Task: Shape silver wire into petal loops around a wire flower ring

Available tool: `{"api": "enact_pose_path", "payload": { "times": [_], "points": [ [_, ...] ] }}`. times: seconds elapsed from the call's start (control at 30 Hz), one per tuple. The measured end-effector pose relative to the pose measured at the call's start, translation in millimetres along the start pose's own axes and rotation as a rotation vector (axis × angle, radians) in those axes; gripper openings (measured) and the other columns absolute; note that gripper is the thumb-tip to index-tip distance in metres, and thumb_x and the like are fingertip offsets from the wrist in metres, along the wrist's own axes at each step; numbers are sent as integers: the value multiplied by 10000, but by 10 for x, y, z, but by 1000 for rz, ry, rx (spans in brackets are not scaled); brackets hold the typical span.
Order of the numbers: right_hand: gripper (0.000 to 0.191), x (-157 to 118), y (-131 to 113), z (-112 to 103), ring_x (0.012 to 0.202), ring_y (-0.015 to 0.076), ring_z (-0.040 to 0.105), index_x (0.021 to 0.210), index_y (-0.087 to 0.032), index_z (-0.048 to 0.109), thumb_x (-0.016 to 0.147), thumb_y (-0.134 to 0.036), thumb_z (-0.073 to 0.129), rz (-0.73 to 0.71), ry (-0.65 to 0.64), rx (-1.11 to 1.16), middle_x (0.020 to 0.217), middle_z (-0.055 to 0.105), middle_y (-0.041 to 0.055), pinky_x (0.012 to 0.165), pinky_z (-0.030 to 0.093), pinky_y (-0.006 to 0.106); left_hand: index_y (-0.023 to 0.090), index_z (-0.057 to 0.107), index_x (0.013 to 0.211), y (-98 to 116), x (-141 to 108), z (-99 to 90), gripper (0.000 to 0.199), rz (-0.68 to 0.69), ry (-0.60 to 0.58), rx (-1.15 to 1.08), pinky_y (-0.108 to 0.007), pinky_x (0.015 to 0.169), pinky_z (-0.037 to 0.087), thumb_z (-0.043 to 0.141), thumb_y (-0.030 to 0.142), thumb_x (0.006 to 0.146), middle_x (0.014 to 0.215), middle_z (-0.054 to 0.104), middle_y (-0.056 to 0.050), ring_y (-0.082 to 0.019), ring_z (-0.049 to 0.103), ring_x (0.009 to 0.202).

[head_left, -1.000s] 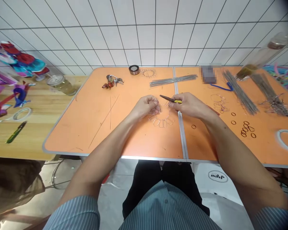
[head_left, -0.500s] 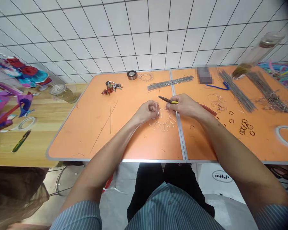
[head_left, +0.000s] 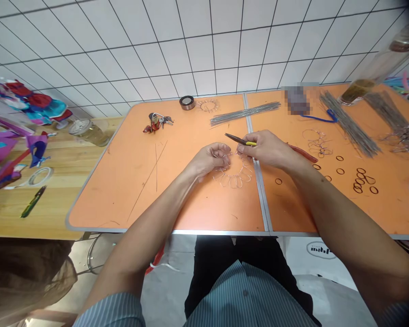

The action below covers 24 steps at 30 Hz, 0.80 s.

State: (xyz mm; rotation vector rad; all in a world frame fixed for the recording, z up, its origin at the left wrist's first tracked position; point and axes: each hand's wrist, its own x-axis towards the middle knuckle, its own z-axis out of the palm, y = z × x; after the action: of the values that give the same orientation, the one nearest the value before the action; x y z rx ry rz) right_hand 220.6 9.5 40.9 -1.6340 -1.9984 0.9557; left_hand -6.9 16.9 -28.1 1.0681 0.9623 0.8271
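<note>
My left hand [head_left: 209, 160] pinches the top of a ring of bent silver wire loops [head_left: 233, 176], which rests on the orange tabletop [head_left: 122, 190]. My right hand [head_left: 266, 150] grips needle-nose pliers [head_left: 240, 141] with a yellow handle. Their dark jaws point left, and the tips sit just above the ring near my left fingers. My fingers hide the ring's upper part, so the exact grip point cannot be seen. A red-handled tool [head_left: 303, 153] lies beyond my right wrist.
Bundles of steel wire [head_left: 245, 113] [head_left: 349, 129], black rubber rings [head_left: 361, 181], loose wire loops [head_left: 316, 143], keys [head_left: 157, 121] and a tape roll [head_left: 187, 102] lie on the orange tables. A wooden table with fabric flowers [head_left: 30, 97] stands left.
My hands stay together on the wire ring, with the pliers still in my right hand. The whole view has shifted slightly as my head moved.
</note>
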Motion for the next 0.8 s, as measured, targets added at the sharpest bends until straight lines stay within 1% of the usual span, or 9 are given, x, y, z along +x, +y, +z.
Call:
{"api": "enact_pose_path", "payload": {
  "times": [0.13,0.2,0.33,0.43,0.53,0.67,0.8],
  "points": [
    [241,11,16,10,648,155,504,791,-228,692,972,-368,769,1,8,5,704,616,-4,655,343,347,151,703,1007,-20,8,33,394,29,33,-3,-293,657,565,856,40,661,749,738,0,-137,691,641],
    [201,7,4,7,645,157,509,830,-226,719,983,-352,753,6,7,29,704,640,2,647,345,350,150,705,1000,-21,8,43,368,41,44,-22,-288,661,570,863,55,681,757,744,-12,-135,697,639],
    [145,-6,-22,-14,665,161,547,869,-214,748,982,-305,748,8,-11,70,721,678,10,649,356,351,142,721,1009,-4,-3,38,327,-21,26,-101,-290,687,590,861,90,719,813,765,-34,-140,732,656],
    [142,-14,-32,-29,671,162,560,875,-219,757,985,-306,739,25,-4,58,719,683,5,646,359,351,145,730,1010,-1,-9,27,363,-38,-5,-128,-303,705,598,850,58,679,827,762,-25,-148,743,686],
    [159,-17,-42,-28,665,166,559,872,-222,758,986,-331,739,50,-1,36,711,704,8,659,380,357,160,719,974,-19,-5,28,378,16,4,-60,-306,716,591,845,35,640,795,742,-2,-147,729,705],
    [208,-20,-52,-15,667,165,558,820,-221,712,980,-353,739,43,-4,13,732,709,9,665,379,365,178,703,949,-64,21,49,364,89,39,53,-284,713,555,832,46,635,753,712,26,-129,694,694],
    [196,-25,-60,-14,650,155,533,808,-219,698,973,-318,731,30,-2,4,728,683,2,654,357,366,176,707,923,-95,33,88,341,167,107,157,-240,637,455,842,60,632,709,631,64,-80,556,615]
  ]
}}
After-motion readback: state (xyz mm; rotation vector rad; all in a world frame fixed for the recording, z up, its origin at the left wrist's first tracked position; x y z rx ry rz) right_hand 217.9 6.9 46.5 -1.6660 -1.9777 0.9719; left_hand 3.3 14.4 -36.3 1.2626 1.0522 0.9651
